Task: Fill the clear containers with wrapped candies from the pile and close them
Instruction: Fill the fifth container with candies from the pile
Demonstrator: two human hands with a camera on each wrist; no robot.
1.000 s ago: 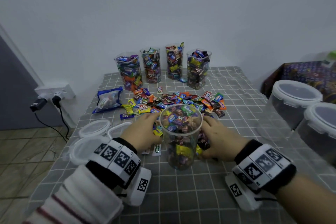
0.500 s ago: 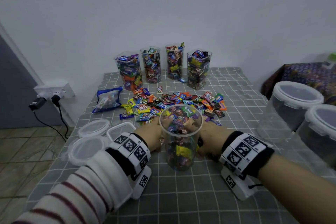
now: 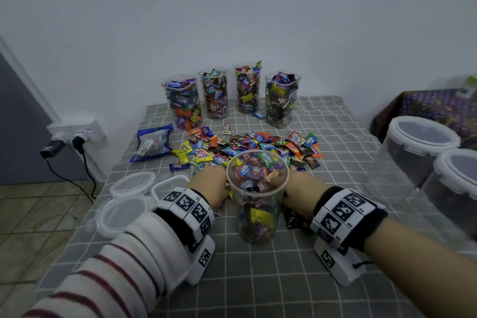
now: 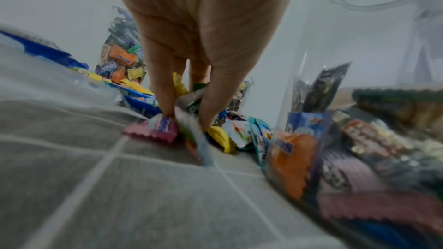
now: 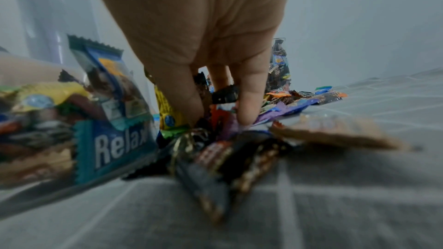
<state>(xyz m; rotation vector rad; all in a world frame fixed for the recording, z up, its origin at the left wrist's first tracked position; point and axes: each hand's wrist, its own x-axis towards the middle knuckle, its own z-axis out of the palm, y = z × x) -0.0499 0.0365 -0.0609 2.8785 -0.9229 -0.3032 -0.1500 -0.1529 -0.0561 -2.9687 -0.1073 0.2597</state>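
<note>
A clear container, filled with wrapped candies almost to its rim, stands open on the checked cloth in front of me. The candy pile lies just behind it. My left hand is at the container's left, and in the left wrist view its fingers and thumb point down and pinch several candies at the pile's near edge. To the container's right, my right hand pinches dark-wrapped candies between fingers and thumb. The container hides both hands' fingertips in the head view.
Four filled open containers stand along the back wall. Three clear lids lie at the left, near a blue candy bag. Two large lidded tubs stand at the right. A wall socket with plugs sits left of the table.
Both hands have slid forward along the container's sides to the near edge of the pile and closed their fingers on candies there. The container has stayed put.
</note>
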